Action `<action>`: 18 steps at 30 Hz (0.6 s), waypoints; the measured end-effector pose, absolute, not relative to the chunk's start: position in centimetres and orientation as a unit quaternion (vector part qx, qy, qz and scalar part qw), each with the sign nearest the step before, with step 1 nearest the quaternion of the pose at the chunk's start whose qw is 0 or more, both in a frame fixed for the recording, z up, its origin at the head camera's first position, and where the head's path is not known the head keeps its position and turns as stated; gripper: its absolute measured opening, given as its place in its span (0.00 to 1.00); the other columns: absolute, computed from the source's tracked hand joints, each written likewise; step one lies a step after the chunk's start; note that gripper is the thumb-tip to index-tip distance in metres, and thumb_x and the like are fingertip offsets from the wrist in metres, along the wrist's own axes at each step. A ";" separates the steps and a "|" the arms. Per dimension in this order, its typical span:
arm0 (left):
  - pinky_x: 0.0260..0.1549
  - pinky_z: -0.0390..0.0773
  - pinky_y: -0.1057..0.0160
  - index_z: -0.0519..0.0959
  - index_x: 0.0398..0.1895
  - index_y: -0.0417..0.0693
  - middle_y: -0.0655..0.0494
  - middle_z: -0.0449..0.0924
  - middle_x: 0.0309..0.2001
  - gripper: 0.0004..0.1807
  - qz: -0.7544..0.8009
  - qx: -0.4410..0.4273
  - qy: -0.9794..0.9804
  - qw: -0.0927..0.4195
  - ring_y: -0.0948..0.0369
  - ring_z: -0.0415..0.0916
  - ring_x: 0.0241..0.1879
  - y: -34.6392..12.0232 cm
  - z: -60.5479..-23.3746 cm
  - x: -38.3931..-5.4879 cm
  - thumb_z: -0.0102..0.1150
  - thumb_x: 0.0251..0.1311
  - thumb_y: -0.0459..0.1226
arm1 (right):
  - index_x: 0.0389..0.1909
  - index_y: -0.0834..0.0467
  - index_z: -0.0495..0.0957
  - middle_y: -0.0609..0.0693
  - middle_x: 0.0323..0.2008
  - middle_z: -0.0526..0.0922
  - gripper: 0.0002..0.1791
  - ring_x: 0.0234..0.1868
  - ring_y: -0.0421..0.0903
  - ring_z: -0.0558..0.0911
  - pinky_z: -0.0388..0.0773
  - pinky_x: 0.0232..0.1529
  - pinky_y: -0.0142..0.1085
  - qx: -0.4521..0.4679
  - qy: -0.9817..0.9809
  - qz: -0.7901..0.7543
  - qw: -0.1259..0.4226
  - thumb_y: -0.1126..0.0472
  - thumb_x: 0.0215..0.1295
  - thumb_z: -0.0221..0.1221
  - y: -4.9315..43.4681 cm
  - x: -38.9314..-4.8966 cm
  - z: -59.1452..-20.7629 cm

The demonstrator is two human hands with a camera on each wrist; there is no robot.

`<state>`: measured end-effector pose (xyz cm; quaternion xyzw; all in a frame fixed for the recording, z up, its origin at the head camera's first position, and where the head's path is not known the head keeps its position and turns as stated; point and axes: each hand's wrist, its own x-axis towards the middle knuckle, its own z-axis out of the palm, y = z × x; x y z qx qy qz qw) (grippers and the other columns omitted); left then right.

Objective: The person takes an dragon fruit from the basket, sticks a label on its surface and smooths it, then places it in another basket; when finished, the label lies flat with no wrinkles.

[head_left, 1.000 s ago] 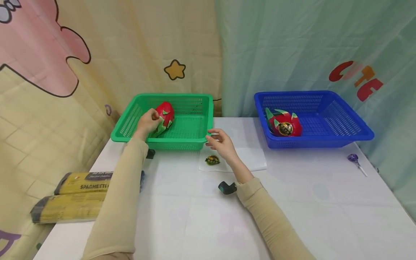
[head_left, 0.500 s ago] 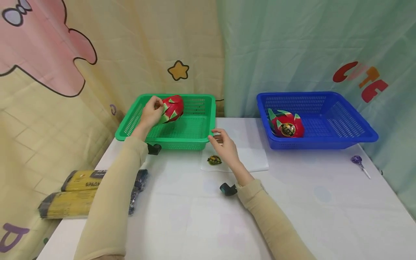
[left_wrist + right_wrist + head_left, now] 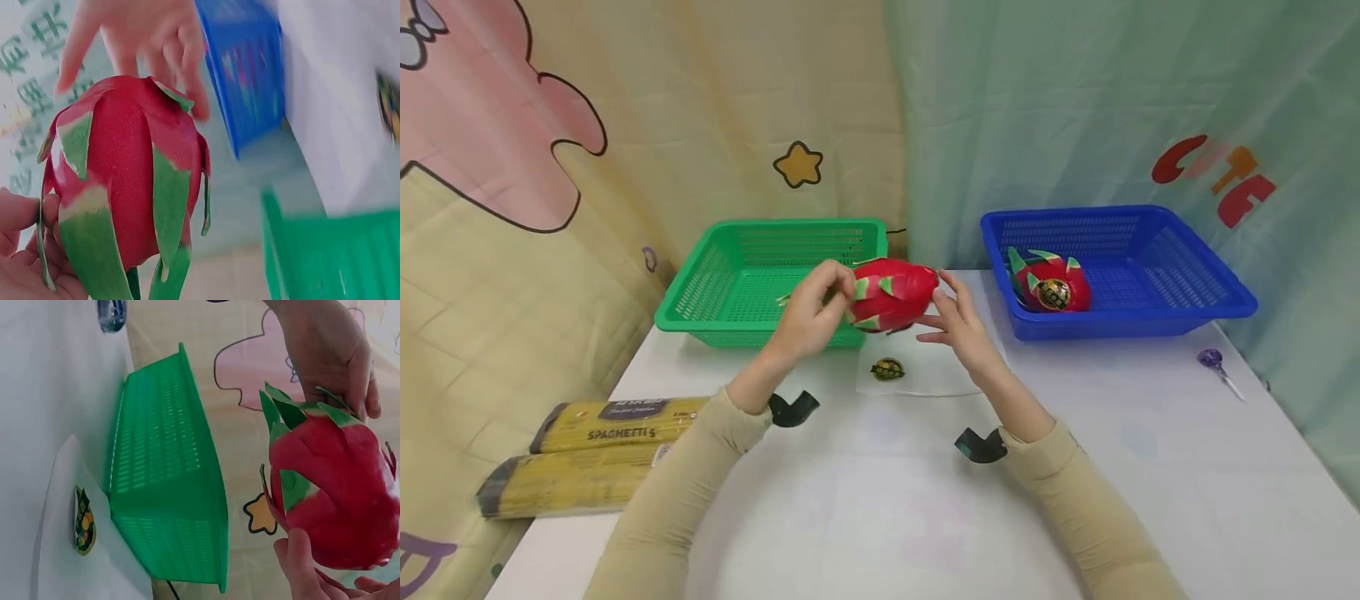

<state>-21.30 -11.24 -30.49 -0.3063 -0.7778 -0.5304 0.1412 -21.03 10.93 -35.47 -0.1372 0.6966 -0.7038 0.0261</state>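
A: What has just changed?
B: The dragon fruit (image 3: 895, 293) has come out of the green basket (image 3: 730, 327) at the far left. It is now in the air by that basket's near right corner, lying roughly level, leafy end to the left.

A: And the hands?
B: The left hand (image 3: 811, 312) pinches the leafy end. The right hand (image 3: 964, 329) has its fingers spread around the rounded end; I can't tell whether they touch it.

A: What does that mean for the work?
B: My judgement: the lift-out is done, the left hand carries the hold, and the fruit isn't set down anywhere yet. A second dragon fruit (image 3: 1058, 290) lies in the blue basket (image 3: 1135, 326), far right.
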 end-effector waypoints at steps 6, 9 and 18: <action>0.34 0.74 0.64 0.71 0.30 0.42 0.54 0.72 0.33 0.08 -0.458 -0.397 -0.780 0.155 0.61 0.69 0.36 -8.7 -32.8 -18.0 0.48 0.58 0.22 | 0.70 0.54 0.55 0.61 0.62 0.61 0.31 0.54 0.58 0.74 0.79 0.43 0.39 -0.101 0.696 -0.707 0.079 0.52 0.70 0.51 13.9 -18.5 -36.5; 0.34 0.76 0.64 0.74 0.34 0.44 0.58 0.75 0.33 0.05 -0.439 -0.406 -0.787 0.147 0.64 0.72 0.34 -8.3 -33.7 -17.3 0.59 0.57 0.28 | 0.67 0.58 0.58 0.61 0.61 0.62 0.29 0.55 0.54 0.71 0.79 0.44 0.36 -0.108 0.698 -0.703 0.083 0.59 0.67 0.54 15.4 -17.5 -38.1; 0.44 0.76 0.60 0.73 0.55 0.48 0.56 0.71 0.56 0.33 -0.403 -0.373 -0.833 0.069 0.62 0.65 0.56 -7.6 -37.5 -16.8 0.72 0.46 0.49 | 0.63 0.62 0.62 0.54 0.60 0.66 0.33 0.59 0.47 0.68 0.77 0.48 0.38 -0.205 0.705 -0.676 0.062 0.69 0.57 0.63 17.8 -15.5 -42.4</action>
